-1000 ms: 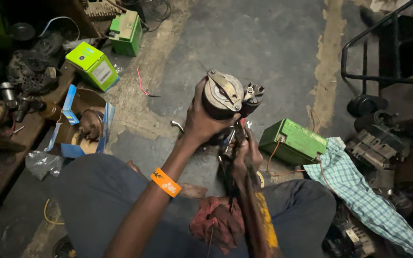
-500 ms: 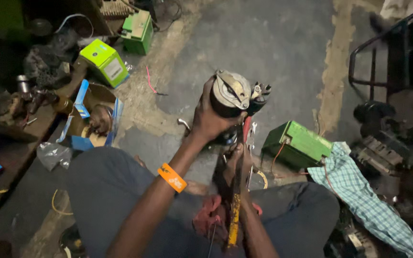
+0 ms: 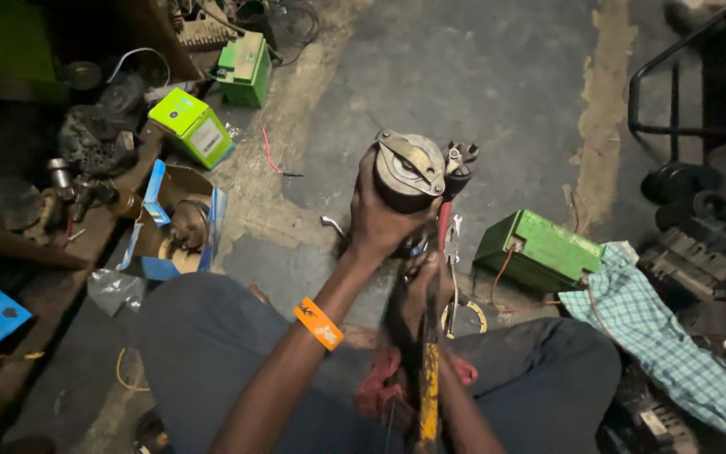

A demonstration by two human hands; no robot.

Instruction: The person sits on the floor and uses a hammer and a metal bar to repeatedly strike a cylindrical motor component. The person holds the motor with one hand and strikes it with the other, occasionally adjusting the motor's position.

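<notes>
My left hand (image 3: 377, 220) is wrapped around a dark cylindrical starter motor (image 3: 409, 168) and holds it upright over my lap, its metal end cap facing up. An orange wristband (image 3: 318, 323) sits on that forearm. My right hand (image 3: 421, 286) lies just below the motor and grips a long tool with a red and yellow handle (image 3: 431, 370), whose upper end runs up beside the motor's small solenoid (image 3: 459, 160). Much of the right hand is hidden behind the tool and the motor.
A green battery (image 3: 539, 250) with wires lies on the concrete floor to the right, beside a checked cloth (image 3: 665, 336). Left are a yellow-green box (image 3: 192, 126), a green box (image 3: 244, 69), an open blue carton (image 3: 174, 223) and metal parts. A black metal frame (image 3: 699, 92) stands far right.
The view has shifted slightly, so the boxes on the left appear lower. Both hands keep the same hold on the motor and the tool.
</notes>
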